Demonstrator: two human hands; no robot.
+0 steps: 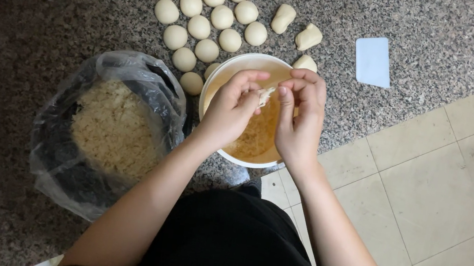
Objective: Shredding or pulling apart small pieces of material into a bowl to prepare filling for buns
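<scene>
Two hands (264, 112) pinching soft dough (265, 95)

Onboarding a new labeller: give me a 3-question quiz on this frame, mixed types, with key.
1. True or false: both hands pinch one small dough piece over the white bowl.
2. Multiple choice: the crumbs left of the bowl sit in A) a metal tray B) a plastic bag C) a wooden box.
3. Fill in: the pale blue scraper lies on the ____ counter.

Key: 1 true; 2 B; 3 granite (speckled stone).
</scene>
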